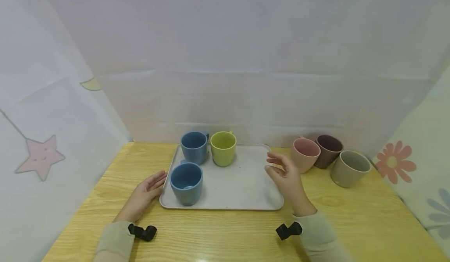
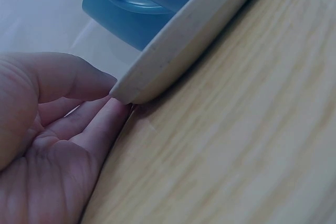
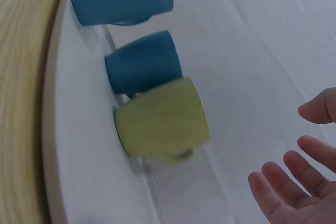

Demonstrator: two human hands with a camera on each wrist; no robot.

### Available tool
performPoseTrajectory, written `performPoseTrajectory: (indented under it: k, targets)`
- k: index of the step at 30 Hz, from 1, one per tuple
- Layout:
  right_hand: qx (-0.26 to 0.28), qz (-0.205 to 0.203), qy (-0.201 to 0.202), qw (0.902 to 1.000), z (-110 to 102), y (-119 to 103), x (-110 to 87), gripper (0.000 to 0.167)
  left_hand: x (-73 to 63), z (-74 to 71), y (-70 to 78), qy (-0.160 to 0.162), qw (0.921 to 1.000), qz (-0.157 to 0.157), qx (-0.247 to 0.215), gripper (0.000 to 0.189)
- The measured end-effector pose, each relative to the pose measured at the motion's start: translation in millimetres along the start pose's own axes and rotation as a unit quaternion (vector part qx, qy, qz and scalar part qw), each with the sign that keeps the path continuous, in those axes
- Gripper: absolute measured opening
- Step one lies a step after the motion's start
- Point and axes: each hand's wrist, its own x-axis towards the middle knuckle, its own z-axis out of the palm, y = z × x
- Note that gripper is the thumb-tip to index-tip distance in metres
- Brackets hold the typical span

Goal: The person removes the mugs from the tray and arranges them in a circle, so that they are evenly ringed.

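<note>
In the head view my left hand (image 1: 142, 195) is at the left edge of a white rectangular tray (image 1: 239, 191), its fingers extended. The left wrist view shows that hand's thumb and fingertips touching the tray rim (image 2: 168, 51). My right hand (image 1: 288, 180) is over the tray's right edge, fingers loosely bent and apart, holding nothing. On the tray's left half stand a front blue mug (image 1: 187, 191), a rear blue mug (image 1: 194, 152) and a yellow-green mug (image 1: 223, 154). All three are upright. Nearest my right hand is a pink mug (image 1: 304, 160) on the table.
Right of the pink mug stand a dark brown mug (image 1: 327, 156) and a grey-beige mug (image 1: 348, 172), off the tray. The wooden table (image 1: 211, 234) meets a white cloth backdrop (image 1: 225, 78) behind. Printed cloth also hangs at both sides.
</note>
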Motion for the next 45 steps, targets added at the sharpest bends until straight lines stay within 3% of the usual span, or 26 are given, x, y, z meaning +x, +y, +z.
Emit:
performPoseTrajectory:
  k: [11, 17, 24, 29, 37, 45]
  targets:
    - [0.0, -0.014, -0.133, 0.9911, 72.2, -0.5, -14.0, 0.044, -0.1, 2.4, 1.9, 0.001, 0.9999, -0.009, -0.011, 0.065]
    - [-0.008, 0.005, -0.174, 0.9847, 104.6, -8.0, -12.6, 0.056, -1.0, 2.3, 4.5, 0.004, 0.9999, -0.01, -0.003, 0.065]
    - [0.005, 0.056, -0.208, 0.9766, 134.4, -10.1, -13.8, 0.074, -1.1, 1.4, 3.3, 0.004, 0.9999, -0.007, 0.011, 0.064]
    - [0.004, 0.086, -0.211, 0.9738, 152.9, -6.9, -15.6, 0.084, -1.3, 2.3, 2.1, 0.006, 0.9999, -0.003, 0.012, 0.064]
    - [0.017, 0.094, -0.181, 0.9789, 173.5, -7.3, -15.5, 0.087, -2.5, 1.4, -0.5, 0.003, 0.9999, 0.0, 0.011, 0.065]
    - [-0.014, 0.104, -0.154, 0.9825, 184.6, -13.9, -12.2, 0.095, -0.6, 0.8, 0.0, 0.0, 0.9999, 0.008, 0.007, 0.064]
